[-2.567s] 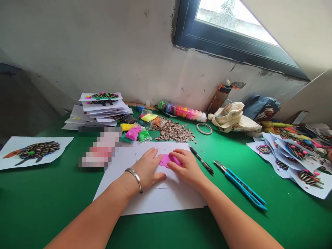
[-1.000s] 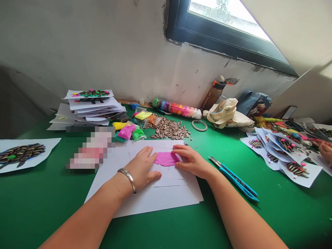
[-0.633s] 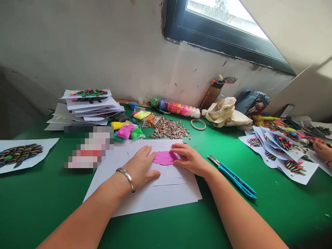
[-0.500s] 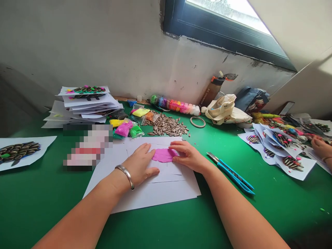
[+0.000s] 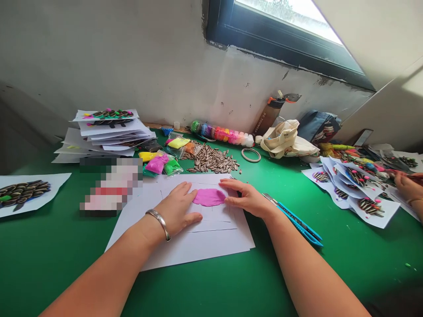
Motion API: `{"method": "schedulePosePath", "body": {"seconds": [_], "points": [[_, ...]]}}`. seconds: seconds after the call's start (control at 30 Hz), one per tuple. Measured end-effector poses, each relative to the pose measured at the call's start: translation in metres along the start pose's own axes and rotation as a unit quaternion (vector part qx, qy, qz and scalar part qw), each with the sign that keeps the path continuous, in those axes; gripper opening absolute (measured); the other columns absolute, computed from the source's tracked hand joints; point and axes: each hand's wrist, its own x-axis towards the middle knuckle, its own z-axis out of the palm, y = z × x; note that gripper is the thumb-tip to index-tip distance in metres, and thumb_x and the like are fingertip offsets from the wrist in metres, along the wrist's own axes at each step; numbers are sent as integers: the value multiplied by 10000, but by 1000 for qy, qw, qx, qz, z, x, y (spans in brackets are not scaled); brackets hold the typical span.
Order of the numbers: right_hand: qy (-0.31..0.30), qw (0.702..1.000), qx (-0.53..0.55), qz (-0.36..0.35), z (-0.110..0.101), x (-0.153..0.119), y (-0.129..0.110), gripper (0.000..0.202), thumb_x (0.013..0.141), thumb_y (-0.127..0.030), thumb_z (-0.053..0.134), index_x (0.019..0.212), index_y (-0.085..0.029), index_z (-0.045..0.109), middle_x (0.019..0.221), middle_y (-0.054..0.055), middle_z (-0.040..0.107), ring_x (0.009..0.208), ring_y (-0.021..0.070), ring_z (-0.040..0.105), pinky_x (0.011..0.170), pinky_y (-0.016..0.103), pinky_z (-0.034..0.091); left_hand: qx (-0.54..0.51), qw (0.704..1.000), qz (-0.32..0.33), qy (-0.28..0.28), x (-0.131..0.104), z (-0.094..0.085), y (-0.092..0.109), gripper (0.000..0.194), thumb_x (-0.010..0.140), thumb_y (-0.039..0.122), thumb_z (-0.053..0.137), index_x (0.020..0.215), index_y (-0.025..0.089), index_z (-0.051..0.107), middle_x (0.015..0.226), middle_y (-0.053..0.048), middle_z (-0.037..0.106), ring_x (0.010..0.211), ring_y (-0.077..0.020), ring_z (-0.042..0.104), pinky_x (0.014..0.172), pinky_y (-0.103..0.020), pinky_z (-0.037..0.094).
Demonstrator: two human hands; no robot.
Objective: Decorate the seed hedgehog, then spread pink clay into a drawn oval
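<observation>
A flattened oval of pink modelling clay (image 5: 209, 197) lies on a white paper sheet (image 5: 185, 253) that bears thin drawn lines. My left hand (image 5: 178, 206), with a silver bangle at the wrist, rests flat on the paper, its fingers spread and the fingertips by the clay's left edge. At the clay's right edge is my right hand (image 5: 246, 198), thumb and fingers apart, the tips touching or nearly touching the rim. Neither hand grips anything. A blue utility knife (image 5: 299, 223) lies right of the paper, partly behind my right forearm.
Bagged coloured clay (image 5: 158, 164) and sunflower seeds (image 5: 214, 159) lie behind the paper. A tape roll (image 5: 251, 155), a bottle (image 5: 268, 115) and a cloth bag (image 5: 280, 138) stand near the wall. Seed-picture sheets are stacked left (image 5: 112, 132) and right (image 5: 373, 207). Another person's hand (image 5: 408, 185) shows far right.
My right hand has slid slightly right, uncovering more of the clay's right edge. My left hand stays almost where it was.
</observation>
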Motion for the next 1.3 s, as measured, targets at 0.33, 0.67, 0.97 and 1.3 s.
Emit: {"method": "schedulePosePath", "body": {"seconds": [0.33, 0.67, 0.97, 1.3], "points": [[40, 998, 26, 46, -6, -7, -3, 402, 842, -380, 570, 1229, -271, 567, 1253, 44, 578, 1156, 220, 524, 1002, 394, 405, -9, 1000, -15, -7, -1, 0, 0, 654, 755, 469, 599, 1297, 122, 484, 1460, -180, 328, 1370, -334, 225, 1101, -468, 254], [36, 987, -156, 27, -1, -8, -12, 270, 777, -288, 648, 1046, -286, 658, 1052, 49, 592, 999, 229, 530, 862, 372, 436, 0, 1000, -5, -5, -1, 0, 0, 669, 759, 474, 584, 1308, 108, 474, 1448, -193, 342, 1367, -335, 228, 1100, -468, 249], [30, 993, -112, 32, -4, -4, -10, 234, 794, -354, 645, 1019, -289, 659, 996, 30, 577, 956, 205, 513, 846, 341, 408, 12, 1000, -4, -13, 0, -2, 1, 683, 769, 481, 568, 1321, 93, 461, 1452, -192, 334, 1368, -332, 226, 1108, -446, 236], [26, 993, -107, 33, -3, -1, -12, 227, 792, -375, 649, 993, -270, 658, 970, 22, 578, 930, 189, 508, 831, 318, 399, -7, 1000, -7, -8, 0, -1, -1, 685, 755, 473, 592, 1311, 93, 471, 1456, -186, 334, 1370, -343, 217, 1107, -467, 234]]}}
